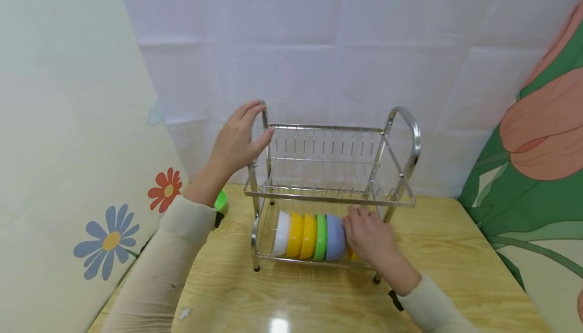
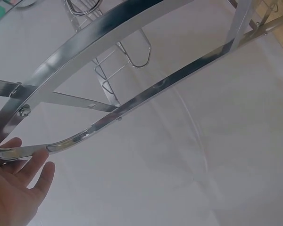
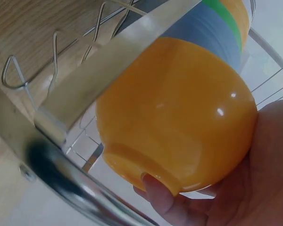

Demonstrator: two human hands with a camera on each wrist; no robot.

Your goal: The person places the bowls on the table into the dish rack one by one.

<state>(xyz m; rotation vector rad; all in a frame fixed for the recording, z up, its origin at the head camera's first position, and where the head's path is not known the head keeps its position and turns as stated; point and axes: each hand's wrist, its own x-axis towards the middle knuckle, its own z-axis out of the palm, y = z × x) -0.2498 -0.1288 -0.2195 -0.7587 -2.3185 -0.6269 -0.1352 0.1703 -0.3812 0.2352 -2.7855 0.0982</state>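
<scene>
A two-tier chrome dish rack (image 1: 330,199) stands on the wooden table. My left hand (image 1: 237,138) holds the curved top of its left handle, fingers around the bar (image 2: 75,138) in the left wrist view. On the lower tier my right hand (image 1: 371,234) grips an orange bowl (image 3: 174,117), with a fingertip at its foot ring. That bowl is on its side, mostly hidden by the hand in the head view. Left of it, bowls stand on edge in a row: blue (image 1: 335,237), green (image 1: 321,237), two yellow ones (image 1: 302,235) and white (image 1: 282,234).
The rack's upper tier (image 1: 323,160) has upright wire dividers. A green bowl-like item (image 1: 220,201) sits on the table behind my left forearm. White cloth (image 1: 296,44) hangs behind the rack, with flower-patterned panels (image 1: 109,242) at both sides. A small white scrap (image 1: 184,314) lies near the front.
</scene>
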